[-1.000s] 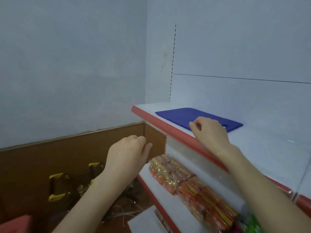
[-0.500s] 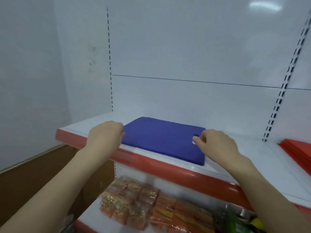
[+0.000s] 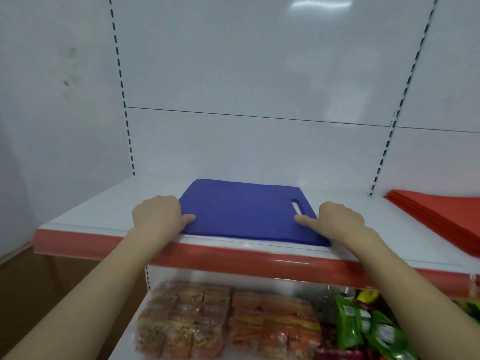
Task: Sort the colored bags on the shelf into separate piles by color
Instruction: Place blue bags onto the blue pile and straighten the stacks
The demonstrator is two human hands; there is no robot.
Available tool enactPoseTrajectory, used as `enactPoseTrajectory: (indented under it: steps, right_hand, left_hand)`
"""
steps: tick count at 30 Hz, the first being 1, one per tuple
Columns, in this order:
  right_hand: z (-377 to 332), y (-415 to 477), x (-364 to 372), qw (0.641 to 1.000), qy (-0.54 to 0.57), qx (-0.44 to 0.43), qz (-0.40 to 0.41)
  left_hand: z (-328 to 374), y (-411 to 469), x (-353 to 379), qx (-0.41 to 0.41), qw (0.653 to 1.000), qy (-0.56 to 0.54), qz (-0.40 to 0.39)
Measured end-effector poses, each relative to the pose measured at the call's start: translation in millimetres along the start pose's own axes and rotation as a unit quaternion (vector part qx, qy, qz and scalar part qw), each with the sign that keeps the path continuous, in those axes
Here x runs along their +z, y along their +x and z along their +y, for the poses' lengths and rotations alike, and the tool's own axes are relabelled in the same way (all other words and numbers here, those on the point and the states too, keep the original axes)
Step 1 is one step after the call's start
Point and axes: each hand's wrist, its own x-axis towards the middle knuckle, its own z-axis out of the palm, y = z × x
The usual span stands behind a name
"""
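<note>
A flat pile of blue bags (image 3: 241, 207) with a cut-out handle slot lies on the white shelf (image 3: 104, 214) near its red front edge. My left hand (image 3: 158, 216) grips the pile's left edge, thumb on top. My right hand (image 3: 337, 220) grips the right edge beside the slot, thumb on the top bag. A pile of red bags (image 3: 441, 219) lies flat at the far right of the same shelf, partly out of frame.
White back panels with slotted uprights (image 3: 389, 141) rise behind the shelf. A lower shelf holds orange snack packs (image 3: 223, 323) and green packets (image 3: 363, 328). A grey wall stands to the left.
The view has swung right and centred on the shelf. My left hand came up from below to the blue pile's left edge. My right hand shifted to its right edge. The red pile came into view.
</note>
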Motion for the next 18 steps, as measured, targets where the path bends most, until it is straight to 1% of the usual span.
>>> enactPoseTrajectory:
  steps: [4, 8, 11, 14, 18]
  right_hand:
    - [-3, -2, 0, 1.000, -0.022, 0.001, 0.006]
    - [-5, -3, 0, 0.999, -0.041, -0.006, 0.020]
    - [-2, 0, -2, 0.999, -0.039, -0.006, 0.037]
    - [6, 3, -2, 0.998, -0.031, 0.002, 0.047]
    - [10, 5, -4, 0.997, -0.023, 0.005, 0.079]
  left_hand:
    - [5, -5, 0, 0.005, 0.999, 0.025, 0.033]
    - [10, -9, -2, 0.028, 0.996, 0.057, 0.068]
    - [13, -9, -2, 0.035, 0.996, 0.041, 0.066]
    - [15, -11, -2, 0.029, 0.998, 0.000, 0.051]
    - [19, -17, -3, 0.036, 0.997, -0.029, 0.061]
